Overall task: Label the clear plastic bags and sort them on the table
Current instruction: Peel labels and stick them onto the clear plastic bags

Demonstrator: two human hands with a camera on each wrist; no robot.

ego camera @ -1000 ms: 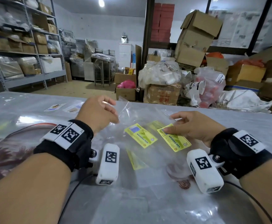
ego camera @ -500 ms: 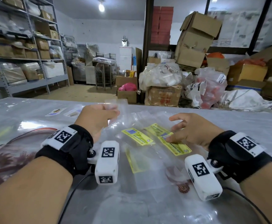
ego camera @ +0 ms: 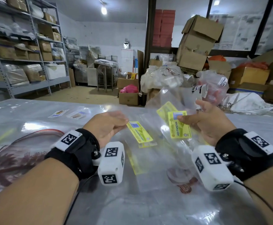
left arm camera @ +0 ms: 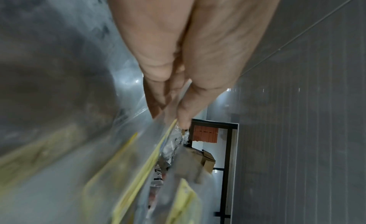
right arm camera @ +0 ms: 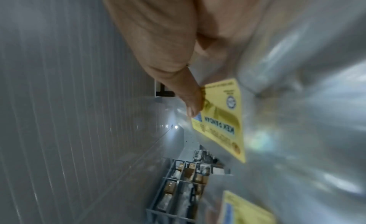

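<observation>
Two labelled bags in hand, both clear of the table [ego camera: 35, 111]. Left hand [ego camera: 107, 125] pinches, thumb against fingertips, the top edge of one clear bag, its yellow label [ego camera: 139, 132] hanging just right of the fingers. Right hand [ego camera: 208, 122] pinches a second clear bag [ego camera: 173, 98] at its yellow label [ego camera: 179, 125], plastic billowing up beyond the fingers. More labelled bags lie flat below and between the wrists. Step looks like sorting: separating bags already labelled. Next move probably calls for laying each on its own pile, flat, without the slippery film dragging its neighbours.
</observation>
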